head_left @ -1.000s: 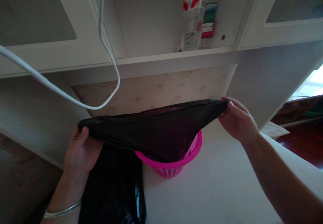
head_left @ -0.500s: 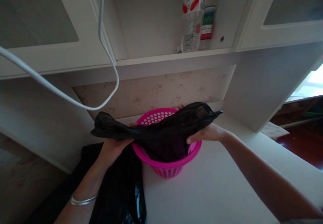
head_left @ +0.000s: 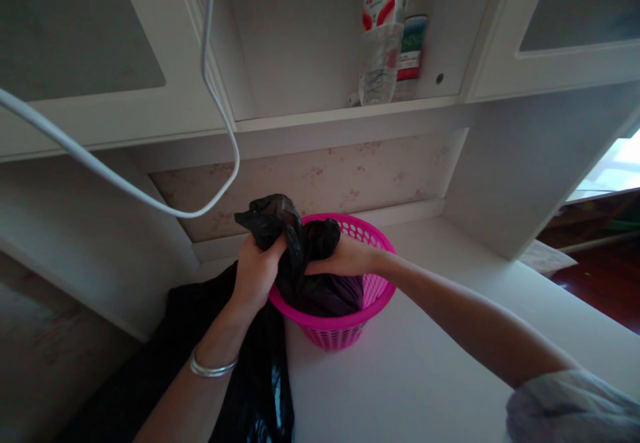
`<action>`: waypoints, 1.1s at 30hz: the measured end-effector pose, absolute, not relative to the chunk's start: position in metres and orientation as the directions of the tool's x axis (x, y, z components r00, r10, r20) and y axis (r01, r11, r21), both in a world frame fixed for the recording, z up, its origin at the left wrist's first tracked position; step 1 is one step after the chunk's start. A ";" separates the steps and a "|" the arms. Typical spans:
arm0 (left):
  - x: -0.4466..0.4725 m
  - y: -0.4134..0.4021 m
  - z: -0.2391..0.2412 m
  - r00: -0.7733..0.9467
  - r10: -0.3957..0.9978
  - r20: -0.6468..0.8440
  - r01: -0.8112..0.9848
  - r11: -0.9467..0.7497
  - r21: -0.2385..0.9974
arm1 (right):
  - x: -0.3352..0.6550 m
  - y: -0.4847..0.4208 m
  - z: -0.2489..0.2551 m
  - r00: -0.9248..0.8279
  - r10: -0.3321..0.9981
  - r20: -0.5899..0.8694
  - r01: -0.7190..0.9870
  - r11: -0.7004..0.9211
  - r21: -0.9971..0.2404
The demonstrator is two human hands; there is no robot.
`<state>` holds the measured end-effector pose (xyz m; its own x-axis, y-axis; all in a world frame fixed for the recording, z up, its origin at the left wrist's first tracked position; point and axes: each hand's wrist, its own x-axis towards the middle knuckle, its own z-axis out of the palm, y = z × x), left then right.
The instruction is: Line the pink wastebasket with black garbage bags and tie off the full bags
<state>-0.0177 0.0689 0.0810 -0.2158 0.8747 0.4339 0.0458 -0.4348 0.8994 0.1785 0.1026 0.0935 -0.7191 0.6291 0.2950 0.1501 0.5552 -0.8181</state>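
Brought both ends of the black bag (head_left: 320, 296) inward since half a second ago, from stretched across the pink basket (head_left: 335, 323) to two bunches close together above it. Now grasping one bunch in the left hand (head_left: 255, 270), at the basket's nine o'clock, with thumb over the plastic; gripping the other in the right hand (head_left: 343, 256), at about one o'clock, with most fingers hidden. Probably held this close to keep the loose mouth gathered. Keeping the bag's lower part within the rim, perhaps for support. Leaving the basket upright and unheld on the tabletop (head_left: 425, 363), presumably steady enough to free both hands. Reaching with the left forearm over more black plastic (head_left: 260, 390) at seven to eight o'clock; cannot tell whether joined or separate.
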 end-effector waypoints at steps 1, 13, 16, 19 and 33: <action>-0.016 0.070 0.083 -0.218 0.872 0.438 0.053 -0.438 0.898 | 0.177 0.101 0.094 -0.749 0.603 0.275 0.123 0.534 -0.836; -0.046 0.050 0.058 -0.063 0.837 0.543 0.287 -0.506 0.813 | 0.178 0.109 0.080 -0.731 0.612 0.301 0.248 0.649 -0.719; -0.056 0.039 0.040 -0.062 0.829 0.556 0.409 -0.487 0.771 | 0.183 0.103 0.086 -0.732 0.607 0.309 0.204 0.628 -0.751; -0.058 0.035 0.031 -0.057 0.827 0.559 0.477 -0.470 0.743 | 0.188 0.095 0.091 -0.770 0.573 0.279 0.163 0.601 -0.783; -0.054 0.043 0.029 -0.112 0.766 0.633 0.567 -0.474 0.673 | 0.171 0.117 0.133 -0.309 0.754 0.580 0.248 0.652 -0.716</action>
